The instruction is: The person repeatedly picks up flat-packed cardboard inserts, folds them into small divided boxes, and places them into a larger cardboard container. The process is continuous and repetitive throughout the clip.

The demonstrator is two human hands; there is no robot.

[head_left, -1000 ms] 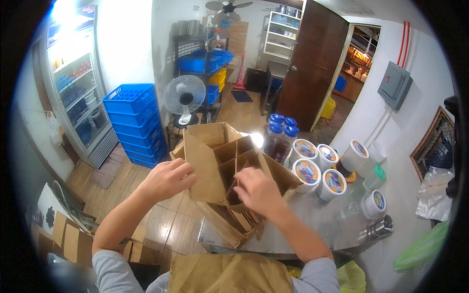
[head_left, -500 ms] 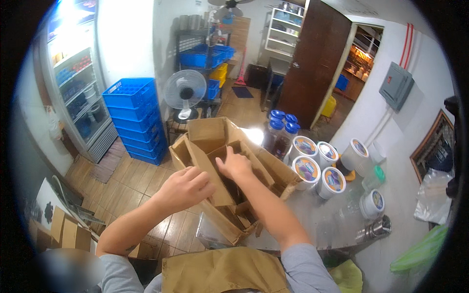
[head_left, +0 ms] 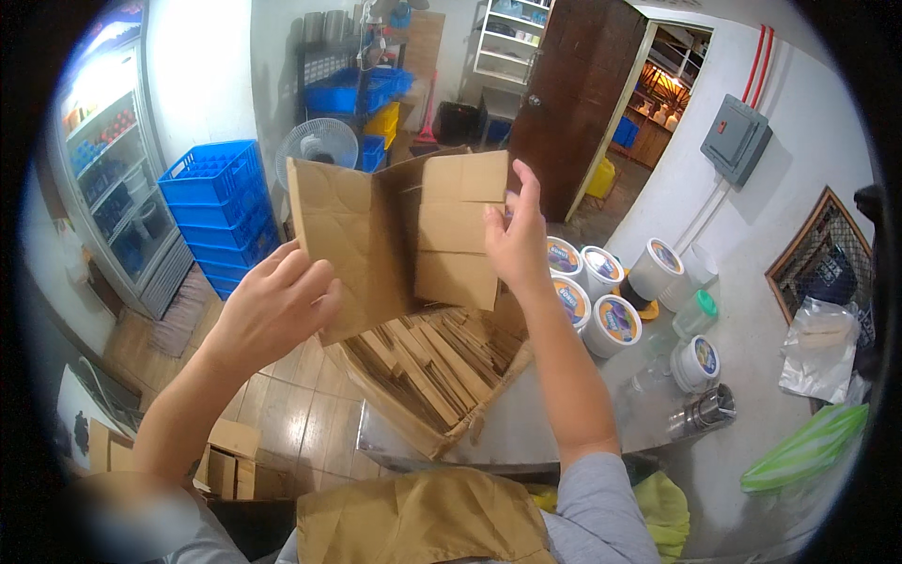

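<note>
Between my two hands I hold up a bent piece of brown cardboard (head_left: 348,235), creased down its middle with panels to either side. My left hand (head_left: 280,303) is closed on its lower left edge. At the right panel's edge, my right hand (head_left: 519,235) grips with the thumb in front and the fingers partly hidden behind. Just below is an open cardboard box (head_left: 489,414), packed with flat cardboard strips (head_left: 427,371). The raised cardboard hides the box's far side.
The box stands on a metal table (head_left: 536,442). To its right are several white-lidded tubs (head_left: 615,324), a green-lidded container (head_left: 696,313) and a stack of metal cups (head_left: 709,411). More cardboard boxes (head_left: 235,461) sit low at left, and stacked blue crates (head_left: 221,211) stand farther back.
Both hands have moved up and apart, lifting the bent cardboard out of the box. The strips inside the box now show. The view has shifted slightly.
</note>
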